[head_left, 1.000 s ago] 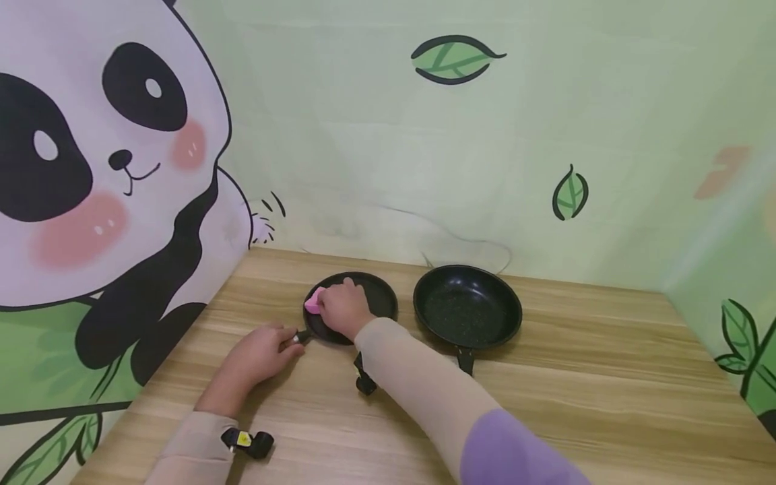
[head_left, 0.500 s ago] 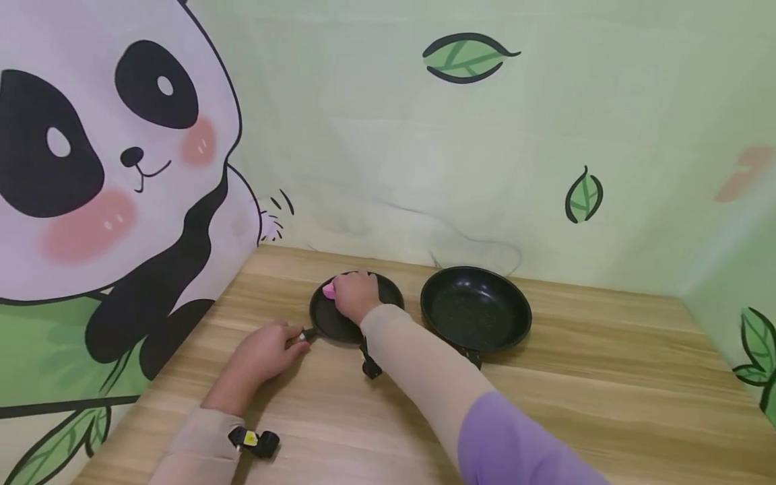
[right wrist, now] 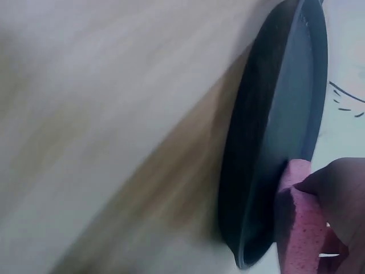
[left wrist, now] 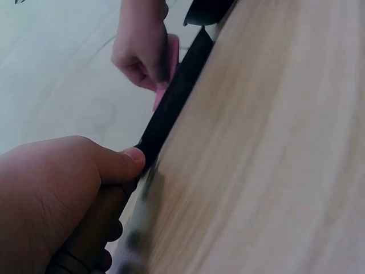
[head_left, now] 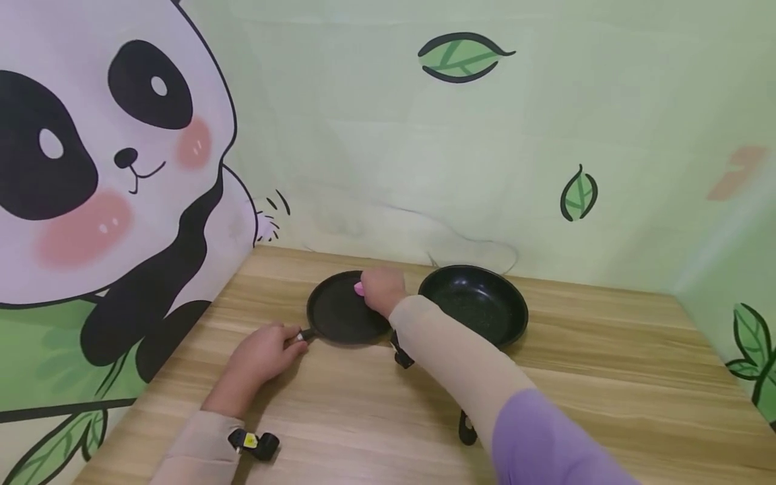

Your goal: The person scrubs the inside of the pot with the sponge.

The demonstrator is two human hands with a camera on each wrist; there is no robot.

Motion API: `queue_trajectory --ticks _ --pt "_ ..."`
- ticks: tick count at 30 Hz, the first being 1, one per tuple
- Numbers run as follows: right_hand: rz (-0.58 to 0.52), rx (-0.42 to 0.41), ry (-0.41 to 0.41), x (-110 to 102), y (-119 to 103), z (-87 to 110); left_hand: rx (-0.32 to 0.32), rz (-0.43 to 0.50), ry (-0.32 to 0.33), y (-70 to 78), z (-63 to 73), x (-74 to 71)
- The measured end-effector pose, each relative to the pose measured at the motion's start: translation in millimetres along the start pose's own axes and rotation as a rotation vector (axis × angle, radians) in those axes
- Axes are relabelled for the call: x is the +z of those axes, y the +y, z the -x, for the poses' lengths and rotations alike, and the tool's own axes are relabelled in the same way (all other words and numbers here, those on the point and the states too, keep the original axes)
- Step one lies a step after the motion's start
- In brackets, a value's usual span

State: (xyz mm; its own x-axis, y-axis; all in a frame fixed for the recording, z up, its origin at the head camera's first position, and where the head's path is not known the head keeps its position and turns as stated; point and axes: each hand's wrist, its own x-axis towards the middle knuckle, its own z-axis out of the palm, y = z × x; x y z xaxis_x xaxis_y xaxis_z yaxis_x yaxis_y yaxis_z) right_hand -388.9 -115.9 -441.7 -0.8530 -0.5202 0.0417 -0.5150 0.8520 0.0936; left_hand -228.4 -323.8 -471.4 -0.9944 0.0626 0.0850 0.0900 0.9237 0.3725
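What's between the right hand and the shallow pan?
The pink sponge, gripped by the right hand, lies between it and the shallow pan; the right wrist view shows this.

Near the far edge of the brown wood-grained worktop, the shallow pan and deeper pan are black and the speckled sponge is pink, while the wall is pale green and leaf-printed.

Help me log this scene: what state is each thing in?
Small pan: open side up, handle held.
Larger pan: open side up, unheld, partly hidden by the right sleeve.
Pink sponge: held, partly inside the small pan.
Left grip: around the handle.
Right grip: holding the pink sponge.
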Motion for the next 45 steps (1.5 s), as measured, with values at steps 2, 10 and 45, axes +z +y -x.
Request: queue_trajectory --ticks 2,10,45 --pt "0.023 0.003 -0.020 -4 3 6.2 0.001 0.004 0.000 0.3 -0.2 0.1" --pt "0.086 -0.032 -0.113 -21 4 37.8 -0.007 0.005 0.008 0.5 1.0 -6.0" --pt "-0.080 -0.079 0.144 12 -58 4.7 0.072 -0.072 0.033 2.3 -2.9 0.7"
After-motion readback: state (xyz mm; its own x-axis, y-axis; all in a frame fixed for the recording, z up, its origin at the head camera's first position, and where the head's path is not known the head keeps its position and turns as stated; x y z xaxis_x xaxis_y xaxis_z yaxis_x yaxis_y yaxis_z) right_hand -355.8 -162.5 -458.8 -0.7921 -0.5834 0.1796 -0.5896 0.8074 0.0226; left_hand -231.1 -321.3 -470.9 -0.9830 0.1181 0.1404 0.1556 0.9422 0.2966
